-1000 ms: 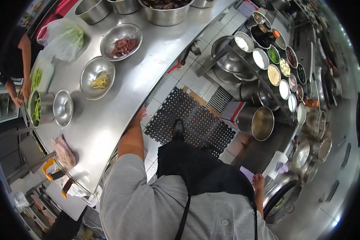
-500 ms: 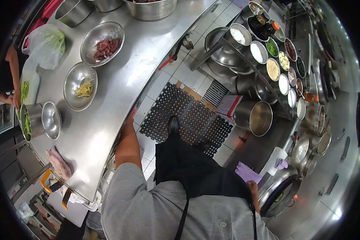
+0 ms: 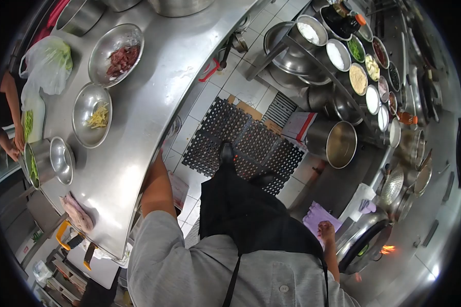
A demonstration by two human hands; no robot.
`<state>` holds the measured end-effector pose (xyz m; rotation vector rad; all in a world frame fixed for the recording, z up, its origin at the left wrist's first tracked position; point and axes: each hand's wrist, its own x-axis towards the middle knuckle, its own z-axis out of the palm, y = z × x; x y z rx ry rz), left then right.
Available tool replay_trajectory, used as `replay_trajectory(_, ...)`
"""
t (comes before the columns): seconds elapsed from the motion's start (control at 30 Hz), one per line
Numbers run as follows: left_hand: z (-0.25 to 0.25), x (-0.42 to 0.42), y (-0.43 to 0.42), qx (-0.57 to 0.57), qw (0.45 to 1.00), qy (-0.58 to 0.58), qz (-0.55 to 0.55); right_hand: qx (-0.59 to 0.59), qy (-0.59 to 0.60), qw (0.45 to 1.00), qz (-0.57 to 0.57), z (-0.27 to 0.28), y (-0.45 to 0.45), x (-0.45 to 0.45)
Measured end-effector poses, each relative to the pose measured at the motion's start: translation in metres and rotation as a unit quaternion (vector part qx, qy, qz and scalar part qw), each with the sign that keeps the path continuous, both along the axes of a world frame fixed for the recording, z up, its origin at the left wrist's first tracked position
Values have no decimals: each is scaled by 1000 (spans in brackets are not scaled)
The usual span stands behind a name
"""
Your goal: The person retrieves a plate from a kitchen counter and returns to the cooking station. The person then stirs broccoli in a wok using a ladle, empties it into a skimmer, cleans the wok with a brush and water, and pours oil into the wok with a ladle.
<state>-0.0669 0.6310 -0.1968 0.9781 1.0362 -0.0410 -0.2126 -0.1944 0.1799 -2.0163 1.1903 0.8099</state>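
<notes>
Where right fingers (image 3: pixel 323 226) curl, purple cloth (image 3: pixel 316 214) lies beneath.

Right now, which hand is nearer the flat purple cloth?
Right. Right hand overlaps the purple cloth in view; left arm reaches away, beside the long grey steel table, hand unclear.

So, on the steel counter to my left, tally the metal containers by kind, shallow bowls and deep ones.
Shallow bowls: 3 (meat bowl, yellow-strip bowl, small bowl)
Deep containers: 4 (greens container, plus three cut off by the picture's top edge, left, middle and right)
Total: 7
</notes>
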Motion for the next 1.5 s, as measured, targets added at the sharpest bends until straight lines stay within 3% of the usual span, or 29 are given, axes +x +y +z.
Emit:
replay_trajectory(0.17,0,-12,18,27,999,11,-41,64,-47,995,53,-45,12,8)
replay_trajectory(0.2,76,10,-31,17,997,65,34,58,-40,992,103,-55,18,14)
replay_trajectory(0.23,97,16,-45,38,996,74,32,69,-35,992,97,-66,24,17)
replay_trajectory(0.47,118,-5,-42,83,981,175,-8,160,-100,962,197,-174,48,57)
replay_trajectory(0.5,134,-4,-54,151,961,232,-25,154,-122,952,237,-198,47,65)
replay_trajectory(0.53,135,-7,-49,166,958,233,-23,158,-95,961,205,-215,50,75)
replay_trajectory(0.6,130,-22,-42,210,933,288,-52,191,-159,945,211,-249,52,94)
replay_trajectory(0.63,127,-27,-38,225,928,292,-51,210,-114,955,176,-269,50,100)
replay_trajectory(0.7,121,-27,-35,258,921,287,-54,202,-197,936,210,-301,51,108)
replay_trajectory(0.77,120,-26,-38,283,915,279,-64,264,-167,941,129,-325,47,115)
replay_trajectory(0.93,114,-24,-34,317,901,294,-29,273,-103,951,101,-320,31,132)
replay_trajectory(1.03,115,-25,-33,337,890,303,-43,235,-167,948,136,-350,11,112)
replay_trajectory(1.17,108,-30,-22,361,885,294,-33,258,-127,955,76,-361,-6,98)
replay_trajectory(1.23,107,-33,-12,323,906,273,-18,260,-134,952,84,-365,-12,92)
replay_trajectory(1.4,100,-18,22,320,902,288,-23,261,-96,959,53,-381,-17,81)
replay_trajectory(1.5,90,-20,57,232,944,233,2,245,-95,962,72,-374,-15,79)
